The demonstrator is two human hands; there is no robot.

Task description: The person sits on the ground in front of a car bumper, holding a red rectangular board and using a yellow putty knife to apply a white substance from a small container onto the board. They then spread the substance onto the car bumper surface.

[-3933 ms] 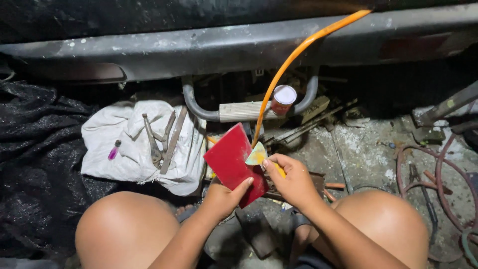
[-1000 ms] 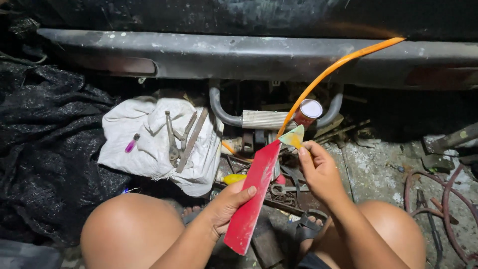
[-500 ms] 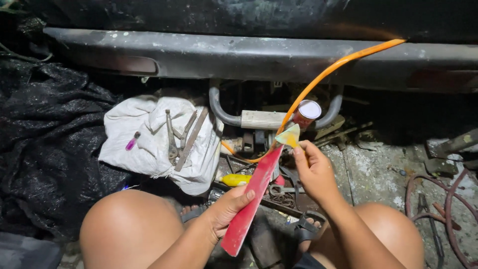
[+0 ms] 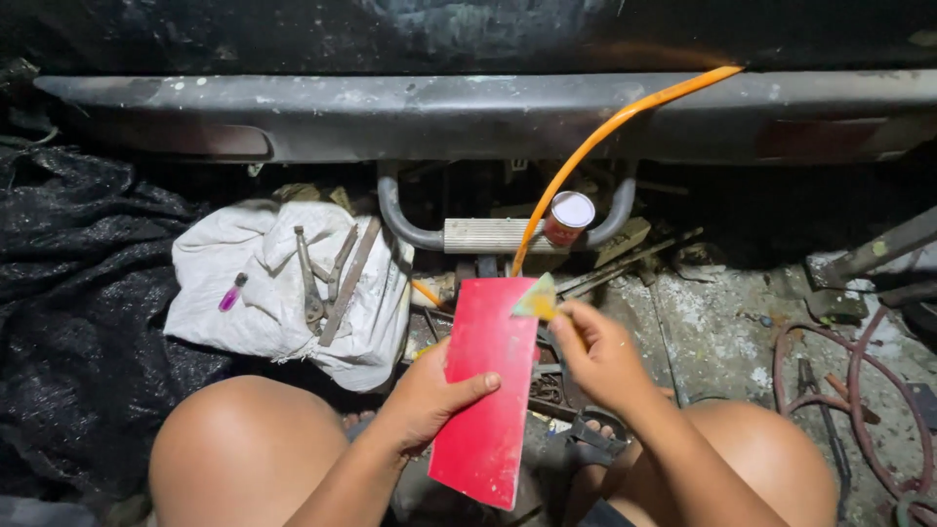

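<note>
Your left hand [image 4: 429, 395] covers part of red board [image 4: 485, 390]; orange hose [image 4: 595, 146] end hidden behind it. Small piece [image 4: 536, 299] in right fingers blurred. Red hose [image 4: 859, 400] cut off at frame edge.

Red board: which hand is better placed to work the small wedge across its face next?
Right, probably. The right hand pinches the small yellow-green wedge at the red board's top right corner, while the left hand grips the board's left edge.
</note>
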